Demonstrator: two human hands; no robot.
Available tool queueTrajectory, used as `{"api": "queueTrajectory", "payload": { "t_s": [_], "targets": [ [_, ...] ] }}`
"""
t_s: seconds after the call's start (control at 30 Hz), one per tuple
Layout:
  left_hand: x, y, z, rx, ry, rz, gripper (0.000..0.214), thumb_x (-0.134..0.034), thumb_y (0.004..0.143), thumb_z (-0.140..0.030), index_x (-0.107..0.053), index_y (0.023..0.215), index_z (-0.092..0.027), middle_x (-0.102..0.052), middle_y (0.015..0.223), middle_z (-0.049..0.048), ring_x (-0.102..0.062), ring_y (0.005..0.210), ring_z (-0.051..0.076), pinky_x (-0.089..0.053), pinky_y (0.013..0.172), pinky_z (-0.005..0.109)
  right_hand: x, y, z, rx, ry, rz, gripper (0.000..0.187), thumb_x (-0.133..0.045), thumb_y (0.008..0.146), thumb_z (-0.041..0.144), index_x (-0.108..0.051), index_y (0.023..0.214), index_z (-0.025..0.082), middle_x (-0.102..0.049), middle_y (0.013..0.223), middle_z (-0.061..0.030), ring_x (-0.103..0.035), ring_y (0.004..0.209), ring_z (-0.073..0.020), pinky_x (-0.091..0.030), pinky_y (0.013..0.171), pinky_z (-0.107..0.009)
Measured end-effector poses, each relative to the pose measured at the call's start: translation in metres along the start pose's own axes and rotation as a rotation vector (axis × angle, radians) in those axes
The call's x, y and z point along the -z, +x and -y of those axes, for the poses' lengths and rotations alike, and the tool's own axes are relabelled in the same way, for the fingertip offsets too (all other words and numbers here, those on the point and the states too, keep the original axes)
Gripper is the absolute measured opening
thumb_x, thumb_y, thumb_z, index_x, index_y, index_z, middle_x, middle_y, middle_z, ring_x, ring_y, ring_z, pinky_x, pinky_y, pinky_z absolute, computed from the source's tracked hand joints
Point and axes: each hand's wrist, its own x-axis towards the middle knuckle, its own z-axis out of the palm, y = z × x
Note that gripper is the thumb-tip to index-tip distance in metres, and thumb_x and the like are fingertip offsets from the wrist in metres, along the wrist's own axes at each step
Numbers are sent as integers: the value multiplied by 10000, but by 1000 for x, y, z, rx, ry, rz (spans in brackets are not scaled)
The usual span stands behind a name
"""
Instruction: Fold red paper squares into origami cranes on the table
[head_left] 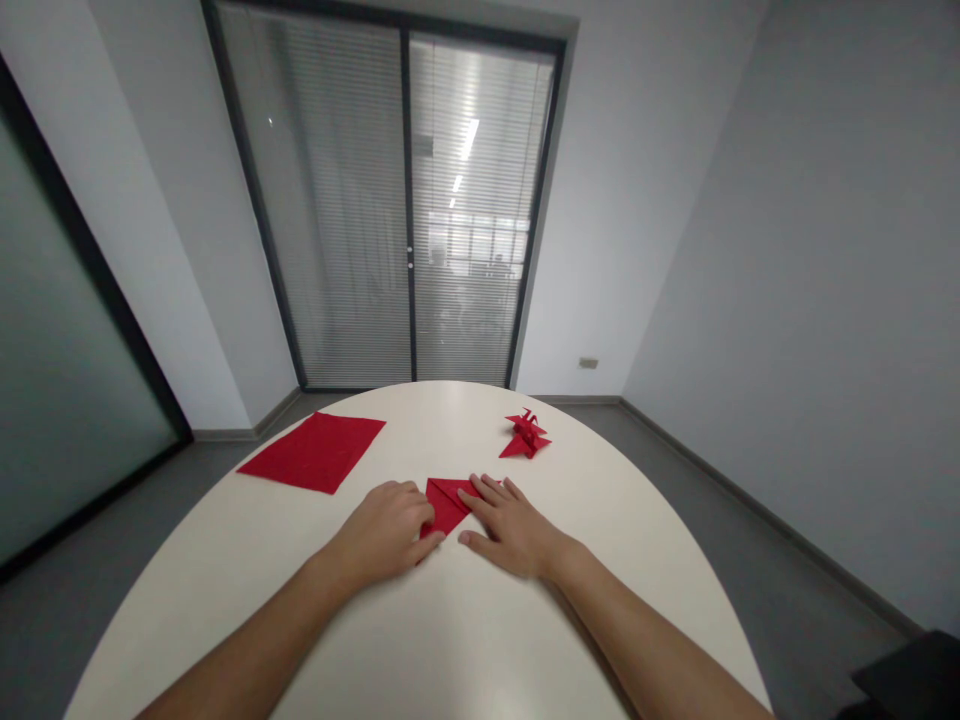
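A small red paper, folded into a triangle (pixel 448 501), lies on the white round table (pixel 450 640) in front of me. My left hand (pixel 386 530) rests on its left side with the fingers curled and pressed down on the fold. My right hand (pixel 506 522) lies flat on the paper's right edge, fingers stretched out and together. Both forearms reach in from the bottom of the view.
A flat stack of red square paper (pixel 315 451) lies at the table's far left. A finished red paper crane (pixel 526 435) stands at the far right. Beyond the table are a glass door with blinds (pixel 409 210), grey walls and grey floor.
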Motion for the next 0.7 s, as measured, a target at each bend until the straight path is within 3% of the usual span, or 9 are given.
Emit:
{"api": "queueTrajectory", "payload": {
  "t_s": [0.2,0.4,0.57,0.7],
  "targets": [
    [-16,5,-4,76,-51,-31,273,-498,932,-410,-631,1100,-241,-674,1153,79,-622,1026,264,-477,875,375,-2,4,1,17,-50,-112,661,-437,949,594,-437,1489,213,-399,1552,-145,-357,1430,-332,-220,1181,-512],
    [-21,5,-4,81,-62,-33,287,-429,961,-313,-607,1173,-240,-677,1155,77,-637,1012,264,-487,864,386,-5,6,1,18,-76,-201,573,-426,977,507,-506,1434,171,-503,1478,-140,-455,1352,-297,-299,1146,-435],
    [-20,6,-7,96,-57,-64,325,-465,954,-402,-583,1205,-234,-659,1205,80,-640,1013,273,-492,849,386,-4,7,2,-1,-66,-238,510,-428,984,445,-533,1400,171,-568,1413,-117,-500,1290,-281,-344,1107,-404],
    [-20,7,-8,123,-56,-56,297,-432,969,-375,-588,1178,-233,-663,1186,77,-656,986,269,-492,801,370,-1,8,6,8,-54,-254,448,-434,985,382,-552,1358,164,-627,1323,-114,-535,1222,-265,-375,1059,-376]
  ]
}}
